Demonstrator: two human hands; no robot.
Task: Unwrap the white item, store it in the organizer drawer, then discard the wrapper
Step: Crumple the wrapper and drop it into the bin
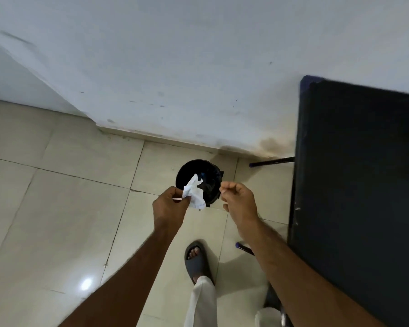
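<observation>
My left hand (169,205) pinches a crumpled white wrapper (194,193) and holds it over the near-left part of a small round black bin (213,178) lined with a dark bag, standing on the floor by the wall. My right hand (240,199) hovers just right of the bin, fingers curled loosely, nothing visible in them. The white item and the organizer drawer are out of view.
A dark table top (359,185) with blue-black legs fills the right side, close to my right arm. A white wall (175,67) runs behind the bin. Beige floor tiles (69,220) spread to the left. My foot in a grey slipper (196,260) stands below the bin.
</observation>
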